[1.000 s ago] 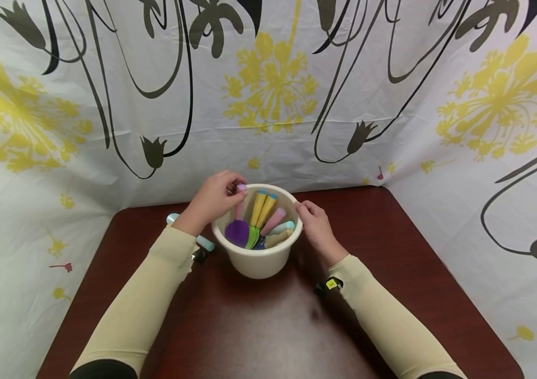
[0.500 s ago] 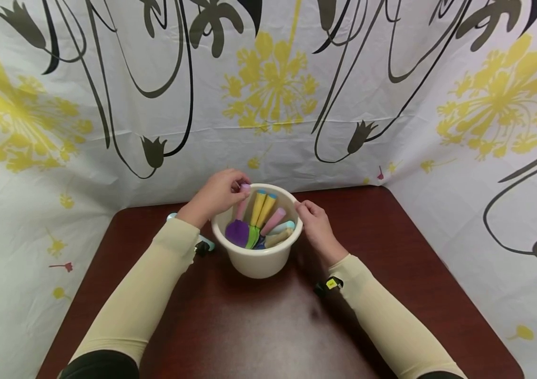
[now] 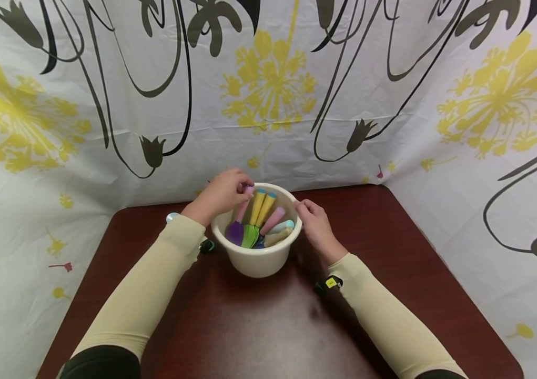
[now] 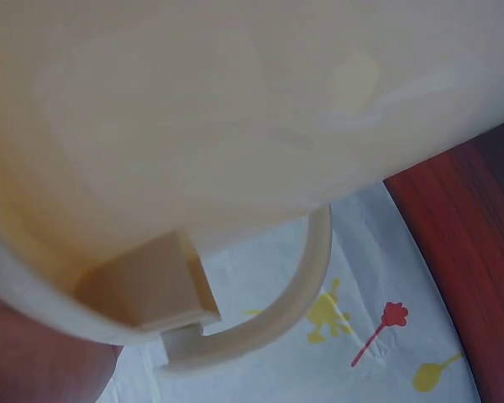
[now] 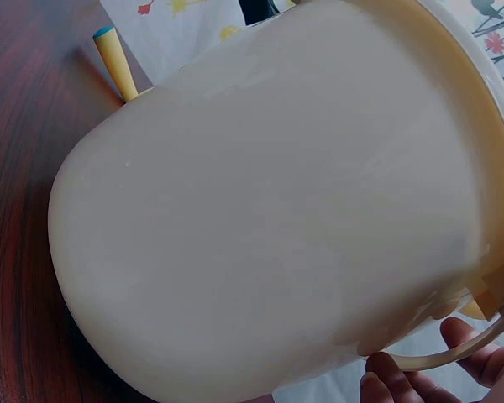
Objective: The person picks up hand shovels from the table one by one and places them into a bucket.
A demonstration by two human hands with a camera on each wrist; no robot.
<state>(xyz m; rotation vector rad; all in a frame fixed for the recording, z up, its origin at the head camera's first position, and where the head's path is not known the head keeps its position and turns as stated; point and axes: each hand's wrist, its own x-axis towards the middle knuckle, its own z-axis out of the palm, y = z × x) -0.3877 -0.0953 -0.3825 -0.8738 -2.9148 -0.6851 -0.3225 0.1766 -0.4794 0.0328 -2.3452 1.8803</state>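
A cream plastic bucket (image 3: 256, 258) stands mid-table, filled with several pastel-handled toy tools. My left hand (image 3: 244, 190) reaches over its far-left rim and pinches the pink handle top of a purple scoop (image 3: 235, 230) that stands in the bucket. Beside it are yellow-handled tools (image 3: 260, 206), a pink handle (image 3: 275, 218) and a beige one (image 3: 279, 238). My right hand (image 3: 300, 208) grips the bucket's right rim. The left wrist view shows only the bucket wall (image 4: 235, 109) and its bail handle (image 4: 307, 290). The right wrist view shows the bucket's side (image 5: 277, 218) with my fingers (image 5: 399, 375) curled by the bail.
The dark red table (image 3: 391, 247) is closed in by a flower-print curtain (image 3: 268, 95) at back and on both sides. A light blue piece (image 3: 172, 217) lies left of the bucket, partly under my left arm. A yellow handle with a blue tip (image 5: 116, 65) shows beyond the bucket.
My left hand has drawn the pink handle a little up and back, so the purple scoop stands steeper. The right hand and the bucket have stayed put.
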